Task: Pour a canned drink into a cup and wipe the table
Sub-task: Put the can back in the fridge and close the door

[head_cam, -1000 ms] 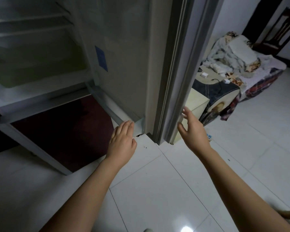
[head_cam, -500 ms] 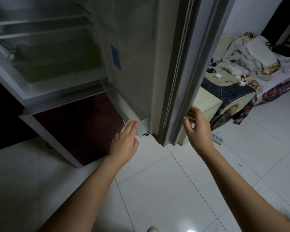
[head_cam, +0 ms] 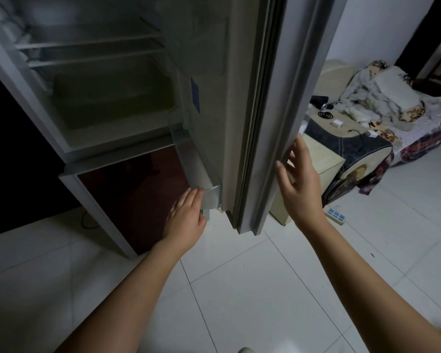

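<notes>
An open fridge [head_cam: 92, 103] fills the upper left, its shelves dim and bare as far as I can see. Its door [head_cam: 273, 110] stands edge-on in the middle. My left hand [head_cam: 186, 217] reaches with straight fingers to the clear door bin [head_cam: 204, 179] at the door's bottom and touches its corner. My right hand [head_cam: 298, 184] is spread beside the door's outer edge, fingertips on or just off it. No can, cup or cloth shows.
A dark red lower fridge door [head_cam: 135, 202] sits below the open compartment. Right of the door stand a pale cabinet [head_cam: 323, 169], a bed with rumpled blankets [head_cam: 382, 103] and a power strip [head_cam: 335, 215] on the white tiled floor [head_cam: 265, 289].
Both hands have risen toward the fridge door. The left now touches the door bin, and the right has spread out at the door's outer edge. The view has tilted up.
</notes>
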Available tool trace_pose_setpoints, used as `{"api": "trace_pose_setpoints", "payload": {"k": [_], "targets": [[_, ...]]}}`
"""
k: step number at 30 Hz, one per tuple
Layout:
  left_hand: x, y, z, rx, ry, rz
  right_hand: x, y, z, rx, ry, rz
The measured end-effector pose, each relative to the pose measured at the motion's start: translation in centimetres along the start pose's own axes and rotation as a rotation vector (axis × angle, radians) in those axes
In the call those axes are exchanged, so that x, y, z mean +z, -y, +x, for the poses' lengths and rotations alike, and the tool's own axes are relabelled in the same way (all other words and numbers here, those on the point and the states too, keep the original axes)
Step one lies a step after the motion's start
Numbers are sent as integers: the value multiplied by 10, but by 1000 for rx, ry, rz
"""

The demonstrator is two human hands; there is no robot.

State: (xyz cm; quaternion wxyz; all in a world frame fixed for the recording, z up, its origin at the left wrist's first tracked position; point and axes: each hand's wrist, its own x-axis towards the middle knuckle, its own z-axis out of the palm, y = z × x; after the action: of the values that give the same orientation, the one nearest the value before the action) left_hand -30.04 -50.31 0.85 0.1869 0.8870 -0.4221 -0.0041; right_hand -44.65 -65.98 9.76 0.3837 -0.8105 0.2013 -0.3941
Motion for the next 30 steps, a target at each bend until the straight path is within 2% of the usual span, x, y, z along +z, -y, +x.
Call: {"api": "trace_pose_setpoints", "payload": {"k": [8,13,16,24,30], "targets": [[-27,36,-21,-118,51,-126,47,35,-16,-94,27,-108],[-34,70,-42,-188,78,-247,85,59,-24,-218,28,-124],[-39,89,-53,-248,79,-386,107,73,-23,-284,69,-134],[-49,122,-69,-566,134,-898,165,98,-10,-420,161,-167],[-59,147,-66,-573,116,-1065,218,112,3,-517,200,-193]]}}
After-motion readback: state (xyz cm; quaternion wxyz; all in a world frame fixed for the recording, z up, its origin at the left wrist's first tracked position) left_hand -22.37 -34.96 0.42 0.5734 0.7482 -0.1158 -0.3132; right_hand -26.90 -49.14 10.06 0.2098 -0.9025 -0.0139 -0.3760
